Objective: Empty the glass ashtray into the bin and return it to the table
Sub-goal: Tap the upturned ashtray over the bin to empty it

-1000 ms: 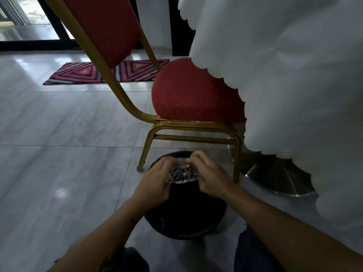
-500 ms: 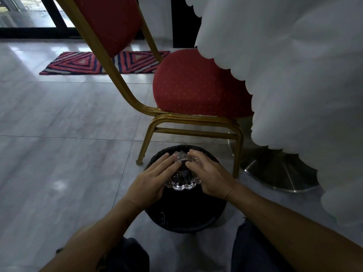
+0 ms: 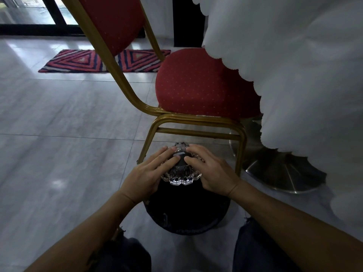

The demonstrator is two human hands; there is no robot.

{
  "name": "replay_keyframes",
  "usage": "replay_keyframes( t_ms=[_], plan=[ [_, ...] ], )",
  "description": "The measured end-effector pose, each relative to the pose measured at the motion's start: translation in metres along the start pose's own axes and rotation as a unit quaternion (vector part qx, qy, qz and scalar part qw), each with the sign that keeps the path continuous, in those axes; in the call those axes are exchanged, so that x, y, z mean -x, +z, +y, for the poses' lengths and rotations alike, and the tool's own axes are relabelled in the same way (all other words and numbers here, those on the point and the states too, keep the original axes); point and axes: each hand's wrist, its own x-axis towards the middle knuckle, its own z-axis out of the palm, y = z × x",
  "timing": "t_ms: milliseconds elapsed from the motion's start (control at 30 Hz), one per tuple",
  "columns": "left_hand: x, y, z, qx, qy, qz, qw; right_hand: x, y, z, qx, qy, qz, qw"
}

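Observation:
The glass ashtray [image 3: 181, 176], clear with a scalloped rim, is turned upside down over the round black bin [image 3: 186, 214] on the floor. My left hand [image 3: 149, 173] holds its left side and my right hand [image 3: 211, 171] its right side, with the fingertips of both resting on its upturned base. The inside of the bin is dark, so what lies in it is hidden. The table shows only as a white scalloped tablecloth [image 3: 294, 75] hanging on the right.
A red chair with a gold frame [image 3: 196, 87] stands right behind the bin, its legs on either side of my hands. The table's steel base [image 3: 284, 169] sits on the floor to the right. A striped rug [image 3: 82, 61] lies far left.
The ashtray has tipped from on edge to fully upside down over the bin. My fingers have spread over its base, and the camera has drifted slightly.

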Motion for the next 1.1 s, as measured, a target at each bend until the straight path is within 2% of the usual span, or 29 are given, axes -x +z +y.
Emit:
replay_keyframes(
  t_ms=[367,567,667,800,900,1100],
  plan=[
    [-0.004,-0.007,-0.006,0.0,0.002,-0.001,1.0,-0.001,0.0,-0.001,0.004,0.03,-0.016,0.999],
    [-0.01,-0.02,0.002,0.117,-0.071,-0.046,0.989,0.005,-0.002,0.003,-0.06,0.096,-0.071,0.991],
    [-0.015,-0.024,0.009,0.204,-0.144,-0.059,0.967,0.003,-0.004,0.002,-0.15,0.191,-0.055,0.968],
    [-0.021,-0.022,0.007,0.326,-0.278,-0.016,0.903,-0.002,-0.002,-0.002,-0.289,0.342,-0.04,0.893],
    [-0.024,-0.019,0.011,0.38,-0.363,0.014,0.85,-0.005,0.004,-0.008,-0.329,0.38,-0.039,0.863],
    [-0.024,-0.005,0.011,0.378,-0.454,0.076,0.803,-0.016,0.01,-0.011,-0.349,0.427,-0.042,0.833]
  ],
)
